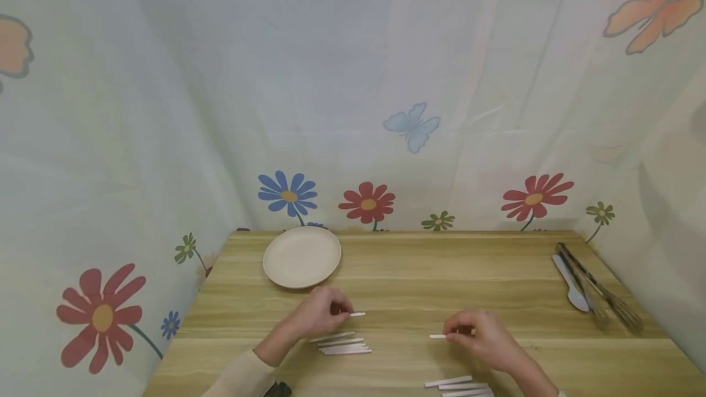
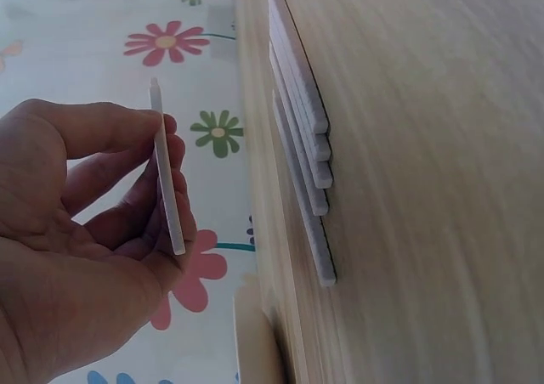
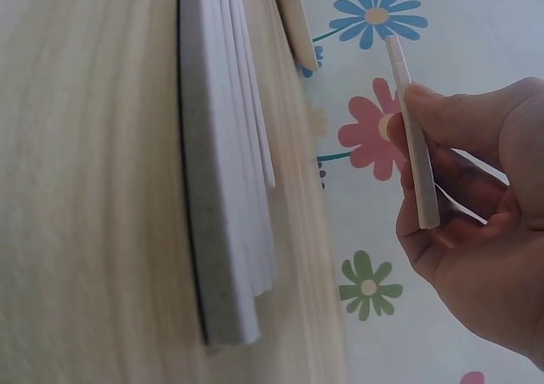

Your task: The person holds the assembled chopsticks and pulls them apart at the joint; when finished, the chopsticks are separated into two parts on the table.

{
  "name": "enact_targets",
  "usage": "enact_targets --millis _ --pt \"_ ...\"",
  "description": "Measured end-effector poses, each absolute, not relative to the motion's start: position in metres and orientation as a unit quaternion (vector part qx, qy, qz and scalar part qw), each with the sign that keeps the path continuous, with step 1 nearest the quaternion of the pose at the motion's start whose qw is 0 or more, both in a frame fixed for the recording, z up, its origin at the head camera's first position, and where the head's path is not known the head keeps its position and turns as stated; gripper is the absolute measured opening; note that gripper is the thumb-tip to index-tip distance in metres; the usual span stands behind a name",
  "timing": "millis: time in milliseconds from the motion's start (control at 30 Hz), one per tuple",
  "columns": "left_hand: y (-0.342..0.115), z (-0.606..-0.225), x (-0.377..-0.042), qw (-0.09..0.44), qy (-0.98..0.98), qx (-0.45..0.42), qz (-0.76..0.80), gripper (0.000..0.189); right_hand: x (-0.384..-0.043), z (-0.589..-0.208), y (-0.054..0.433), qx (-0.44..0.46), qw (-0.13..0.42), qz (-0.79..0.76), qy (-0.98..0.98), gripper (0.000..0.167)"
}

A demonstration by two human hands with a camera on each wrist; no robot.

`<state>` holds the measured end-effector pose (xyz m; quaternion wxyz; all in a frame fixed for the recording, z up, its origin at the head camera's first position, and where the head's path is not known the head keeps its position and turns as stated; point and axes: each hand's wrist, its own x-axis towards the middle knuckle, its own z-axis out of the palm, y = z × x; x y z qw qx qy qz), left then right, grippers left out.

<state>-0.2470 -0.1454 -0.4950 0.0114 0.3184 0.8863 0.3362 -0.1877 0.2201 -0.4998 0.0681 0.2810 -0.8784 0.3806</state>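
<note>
Between thumb and fingertips my left hand pinches a thin white stick, held above the table. My right hand likewise pinches a similar white stick, raised off the surface. Several white sticks lie side by side just below the left hand; the left wrist view shows them as a staggered row. Another group of white sticks lies near the front edge, below the right hand. The two held sticks are apart, with bare wood between them.
A round beige plate stands at the back left of the wooden table. On the right lie a white spoon and metal utensils, one with a whisk-like end. A dark object shows beside the left sleeve. A flower-printed curtain surrounds the table.
</note>
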Motion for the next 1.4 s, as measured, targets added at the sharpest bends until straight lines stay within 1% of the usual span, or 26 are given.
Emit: enact_targets --millis 167,400,700,867,1067,1300,1400 --pt "-0.146 -0.499 -0.248 0.023 0.886 0.314 0.340 0.005 -0.188 -0.503 0.220 0.275 0.062 0.376 -0.883 0.006" --pt "-0.145 -0.502 -0.248 0.027 0.883 0.318 0.343 0.005 -0.187 -0.510 0.218 0.302 0.083 0.383 -0.869 0.007" --pt "-0.145 -0.502 -0.247 0.029 0.885 0.321 0.335 0.006 -0.185 -0.506 0.217 0.279 0.042 0.367 -0.887 0.007" --pt "-0.145 -0.503 -0.248 0.027 0.885 0.325 0.333 0.007 -0.185 -0.505 0.217 0.279 0.035 0.365 -0.888 0.007" --pt "-0.146 -0.505 -0.248 0.035 0.885 0.328 0.328 0.005 -0.184 -0.506 0.216 0.274 0.015 0.363 -0.891 0.012" --pt "-0.147 -0.508 -0.247 0.031 0.883 0.349 0.312 0.006 -0.183 -0.510 0.217 0.279 0.012 0.350 -0.894 0.010" --pt "-0.147 -0.508 -0.249 0.041 0.885 0.347 0.307 0.005 -0.184 -0.511 0.217 0.278 0.009 0.342 -0.897 0.010"
